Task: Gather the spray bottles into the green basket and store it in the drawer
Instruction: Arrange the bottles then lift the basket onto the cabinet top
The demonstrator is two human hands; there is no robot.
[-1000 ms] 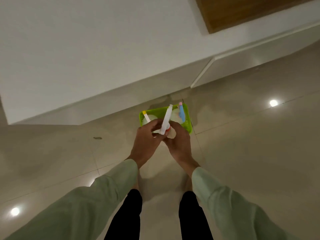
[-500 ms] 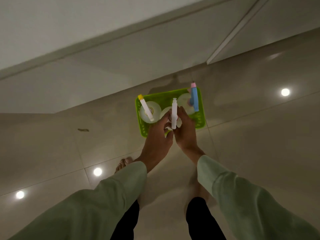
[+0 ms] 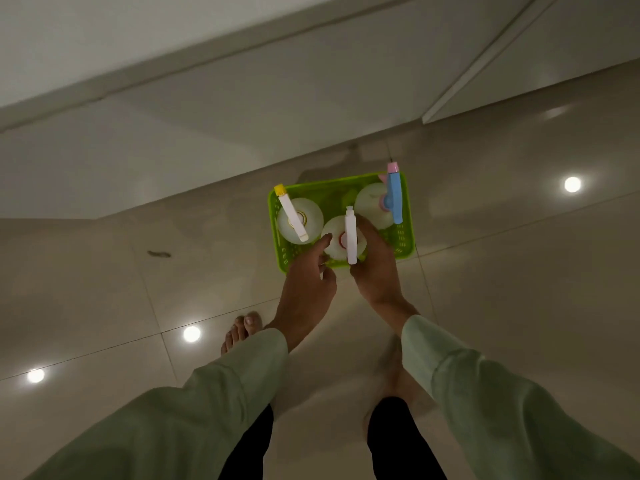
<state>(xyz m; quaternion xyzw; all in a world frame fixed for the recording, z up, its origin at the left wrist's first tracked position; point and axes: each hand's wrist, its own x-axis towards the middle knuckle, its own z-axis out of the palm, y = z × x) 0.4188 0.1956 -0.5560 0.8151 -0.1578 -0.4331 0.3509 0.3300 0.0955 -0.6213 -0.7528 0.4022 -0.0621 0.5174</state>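
Observation:
The green basket (image 3: 408,237) stands on the tiled floor in front of me. Three pale spray bottles stand upright in it: one with a yellow-tipped white head (image 3: 300,220) at the left, one with a blue and pink head (image 3: 371,202) at the right, and a white-headed bottle (image 3: 336,244) at the near middle. My right hand (image 3: 376,268) wraps the right side of the white-headed bottle. At the bottle's left side my left hand (image 3: 304,284) has its fingers spread, with only the index tip touching.
White cabinet or drawer fronts (image 3: 311,98) run along the far side, with a seam (image 3: 478,64) at the right. My bare left foot (image 3: 242,330) stands behind the basket. A small dark mark (image 3: 159,253) lies on the glossy floor at the left.
The white-headed bottle has come down from above the basket into the gap between the other two. My left hand has loosened from it. The view has tilted down and closer.

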